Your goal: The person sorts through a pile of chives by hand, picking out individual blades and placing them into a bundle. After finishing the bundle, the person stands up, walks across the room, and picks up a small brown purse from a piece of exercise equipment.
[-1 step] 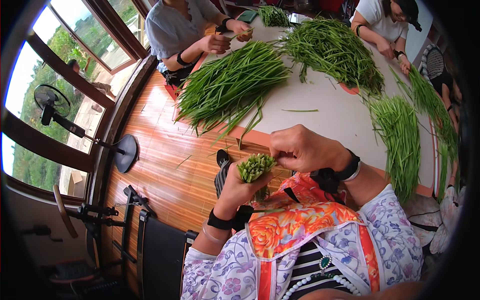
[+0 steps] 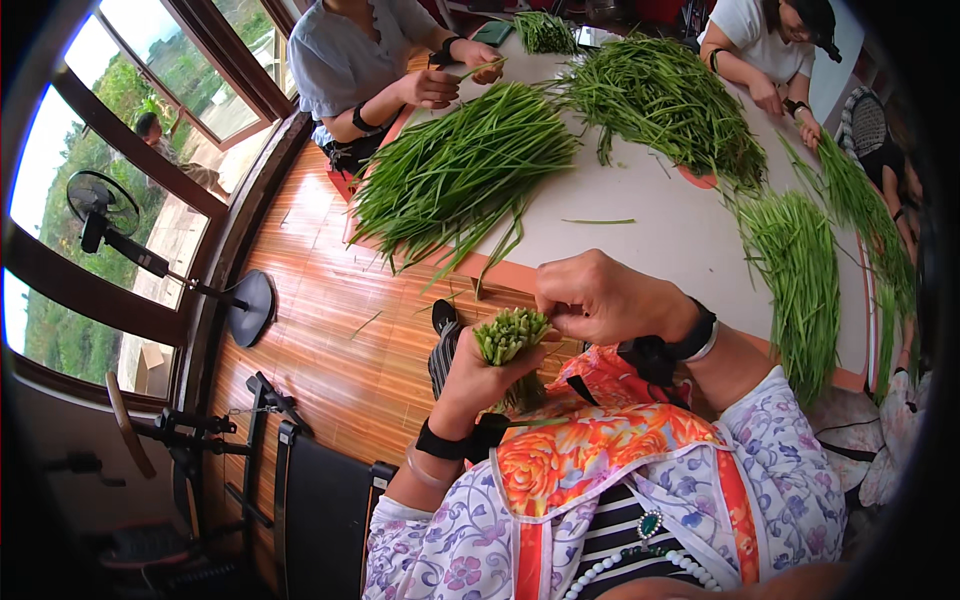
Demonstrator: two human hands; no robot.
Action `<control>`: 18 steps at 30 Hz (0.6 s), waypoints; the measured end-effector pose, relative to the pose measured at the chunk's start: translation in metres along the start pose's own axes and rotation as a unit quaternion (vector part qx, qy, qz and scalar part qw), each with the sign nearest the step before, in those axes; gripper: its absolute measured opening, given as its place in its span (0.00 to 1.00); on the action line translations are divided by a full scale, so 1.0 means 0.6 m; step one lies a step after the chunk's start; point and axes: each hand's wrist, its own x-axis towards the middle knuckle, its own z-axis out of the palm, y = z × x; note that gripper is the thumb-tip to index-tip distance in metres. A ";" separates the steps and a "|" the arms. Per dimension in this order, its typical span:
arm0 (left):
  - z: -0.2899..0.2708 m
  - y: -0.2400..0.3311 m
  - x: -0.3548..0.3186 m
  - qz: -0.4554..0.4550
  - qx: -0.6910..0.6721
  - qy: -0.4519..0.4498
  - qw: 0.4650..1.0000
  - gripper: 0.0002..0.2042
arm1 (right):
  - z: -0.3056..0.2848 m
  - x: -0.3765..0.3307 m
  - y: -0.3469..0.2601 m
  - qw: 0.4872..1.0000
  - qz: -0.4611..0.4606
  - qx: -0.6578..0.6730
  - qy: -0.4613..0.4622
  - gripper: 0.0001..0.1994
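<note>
My left hand (image 2: pixel 478 372) is wrapped round a bundle of chives (image 2: pixel 510 335), pale cut ends facing up. The bundle's lower leaves hang below the hand, partly hidden by it. Close by on the right, my right hand (image 2: pixel 597 300) is curled closed, thumb and fingertips pinched at the bundle's edge. Whatever is in that pinch is hidden. Both wrists wear black straps. Beyond my hands, a large pile of long green chives (image 2: pixel 465 165) lies on the pale table (image 2: pixel 640 265). A single loose leaf (image 2: pixel 598 221) rests on the bare tabletop.
A heaped pile of chives (image 2: pixel 665 105) and a neater one (image 2: pixel 795 285) lie farther right. One co-worker (image 2: pixel 345 65) holds a leaf at the far left; another (image 2: pixel 765 55) works at the far right. A standing fan (image 2: pixel 250 307) and exercise equipment (image 2: pixel 330 515) stand on the left.
The person outside the window has shifted slightly. My hands and the bundle are almost exactly where they were.
</note>
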 end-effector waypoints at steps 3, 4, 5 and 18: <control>-0.001 -0.022 0.005 -0.041 -0.079 0.023 0.996 0.09 | 0.003 0.004 0.017 0.999 0.017 0.033 -0.004 0.04; -0.002 -0.026 0.007 -0.064 -0.107 0.043 0.991 0.07 | 0.000 0.004 0.026 0.999 0.020 0.032 -0.004 0.04; 0.002 -0.014 0.010 -0.063 -0.116 0.068 0.989 0.06 | -0.008 0.009 0.039 0.999 0.026 0.026 0.004 0.04; -0.026 -0.040 0.018 -0.060 -0.108 0.105 0.987 0.08 | -0.112 0.002 0.297 0.896 0.247 -0.343 0.137 0.08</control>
